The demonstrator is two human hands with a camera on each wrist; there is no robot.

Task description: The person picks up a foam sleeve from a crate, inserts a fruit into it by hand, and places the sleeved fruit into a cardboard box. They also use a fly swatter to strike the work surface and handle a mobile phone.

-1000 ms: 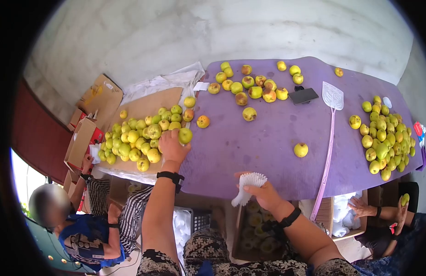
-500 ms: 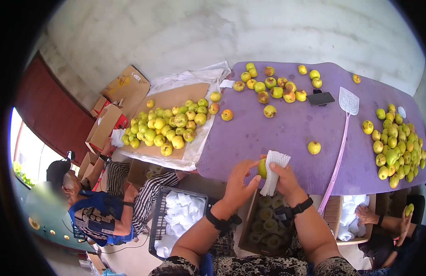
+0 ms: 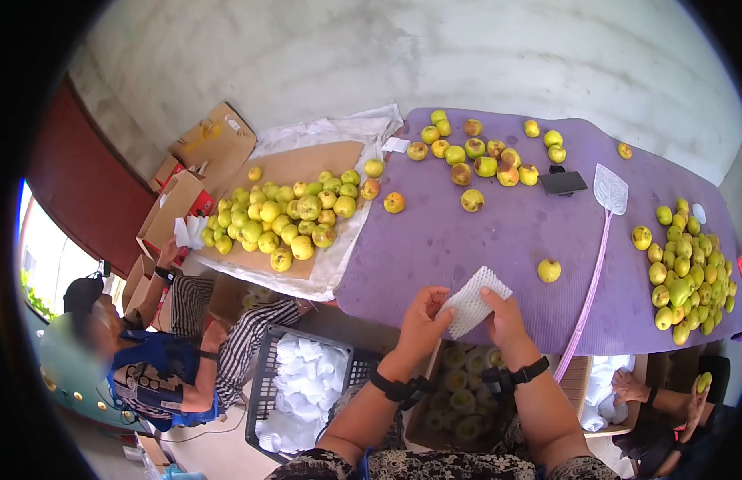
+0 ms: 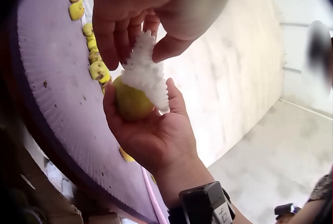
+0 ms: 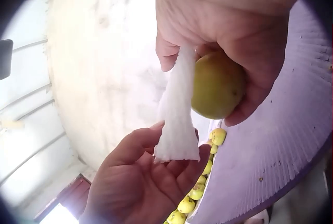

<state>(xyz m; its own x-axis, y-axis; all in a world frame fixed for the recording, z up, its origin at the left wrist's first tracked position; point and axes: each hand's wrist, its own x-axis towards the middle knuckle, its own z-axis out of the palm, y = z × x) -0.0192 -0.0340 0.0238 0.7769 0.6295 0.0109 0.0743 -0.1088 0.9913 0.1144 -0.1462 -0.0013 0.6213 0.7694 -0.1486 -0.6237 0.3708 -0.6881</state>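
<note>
A white foam net sleeve [image 3: 477, 302] is between both hands above the table's front edge. My left hand [image 3: 421, 326] pinches one end of it; the right wrist view shows that hand [image 5: 143, 190] below, fingertips on the sleeve's wide end [image 5: 178, 130]. My right hand [image 3: 511, 328] curls round a yellow-green fruit [image 5: 218, 84] and touches the sleeve's other end with its thumb side. From the left wrist, the fruit [image 4: 132, 99] lies in the right palm [image 4: 158, 141], partly under the sleeve [image 4: 145, 73]. The head view hides this fruit behind the sleeve.
Fruit piles lie left [image 3: 268, 214] and right [image 3: 691, 272] on the purple-covered table [image 3: 451, 248], with loose fruits, a black phone [image 3: 563, 183] and a fly swatter [image 3: 610, 190]. Below are a crate of foam nets [image 3: 303, 384] and a fruit box [image 3: 459, 392]. People sit at both sides.
My left hand has come from the left pile with a fruit to the sleeve. The fruit is in my right hand, and the sleeve is spread out and tilted.
</note>
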